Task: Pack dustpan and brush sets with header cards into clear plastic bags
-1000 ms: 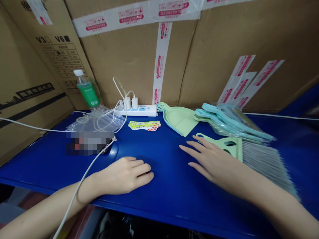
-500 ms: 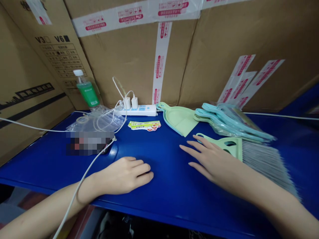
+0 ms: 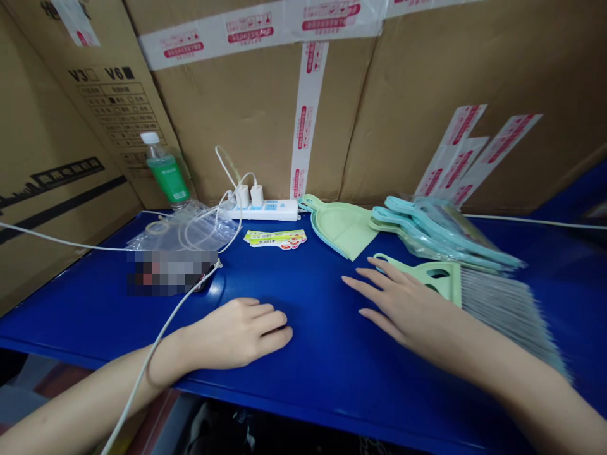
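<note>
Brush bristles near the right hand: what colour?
The bristles are grey, shown best in the head view.

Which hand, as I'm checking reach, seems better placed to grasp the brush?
Probably the right hand: it is open, close to the brush, while the left hand is loosely curled, farther away.

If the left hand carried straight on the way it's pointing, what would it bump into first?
The left hand would probably meet the right hand first, near its thumb, though this one view leaves their heights unclear.
</note>
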A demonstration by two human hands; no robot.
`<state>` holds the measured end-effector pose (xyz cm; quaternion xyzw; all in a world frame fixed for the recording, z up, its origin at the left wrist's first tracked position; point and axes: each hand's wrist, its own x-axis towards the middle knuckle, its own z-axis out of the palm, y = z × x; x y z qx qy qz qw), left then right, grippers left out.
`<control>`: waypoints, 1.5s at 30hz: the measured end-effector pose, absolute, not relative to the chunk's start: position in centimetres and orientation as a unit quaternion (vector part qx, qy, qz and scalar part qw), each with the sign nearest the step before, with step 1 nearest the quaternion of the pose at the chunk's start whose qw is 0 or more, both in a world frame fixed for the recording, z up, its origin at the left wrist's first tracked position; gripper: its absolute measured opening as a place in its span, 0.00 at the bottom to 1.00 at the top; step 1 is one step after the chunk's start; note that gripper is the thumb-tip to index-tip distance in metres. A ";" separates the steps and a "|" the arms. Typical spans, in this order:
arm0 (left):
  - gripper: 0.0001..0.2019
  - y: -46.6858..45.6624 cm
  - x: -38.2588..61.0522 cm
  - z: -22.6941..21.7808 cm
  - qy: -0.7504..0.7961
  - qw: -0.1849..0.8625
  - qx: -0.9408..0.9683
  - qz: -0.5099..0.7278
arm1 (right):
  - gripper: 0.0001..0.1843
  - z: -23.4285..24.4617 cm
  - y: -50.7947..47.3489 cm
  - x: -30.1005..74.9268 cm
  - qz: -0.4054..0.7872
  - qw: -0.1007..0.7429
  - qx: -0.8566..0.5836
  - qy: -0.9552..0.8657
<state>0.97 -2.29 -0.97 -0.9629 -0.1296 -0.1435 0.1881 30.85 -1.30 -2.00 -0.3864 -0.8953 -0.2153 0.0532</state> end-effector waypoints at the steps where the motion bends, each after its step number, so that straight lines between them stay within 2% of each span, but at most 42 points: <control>1: 0.18 -2.3 1.0 -1.0 -0.129 0.188 -0.963 -0.142 | 0.22 -2.0 -1.3 30.9 -0.214 0.053 -0.386 -0.896; 8: 0.17 -2.3 0.9 -1.0 -0.128 0.178 -0.966 -0.140 | 0.22 -1.8 -1.3 30.8 -0.233 0.049 -0.372 -0.897; 22: 0.13 -2.3 0.8 -1.1 -0.128 0.194 -0.963 -0.134 | 0.23 -2.0 -1.3 31.1 -0.191 0.061 -0.391 -0.898; 29: 0.15 -2.3 0.8 -1.0 -0.130 0.194 -0.963 -0.136 | 0.23 -1.8 -1.5 30.8 -0.219 0.041 -0.386 -0.895; 40: 0.14 -2.3 0.8 -1.0 -0.132 0.199 -0.963 -0.125 | 0.23 -2.0 -1.4 31.0 -0.200 0.061 -0.392 -0.896; 45: 0.16 -2.3 0.9 -0.9 -0.127 0.187 -0.964 -0.141 | 0.22 -2.0 -1.4 30.9 -0.230 0.056 -0.371 -0.898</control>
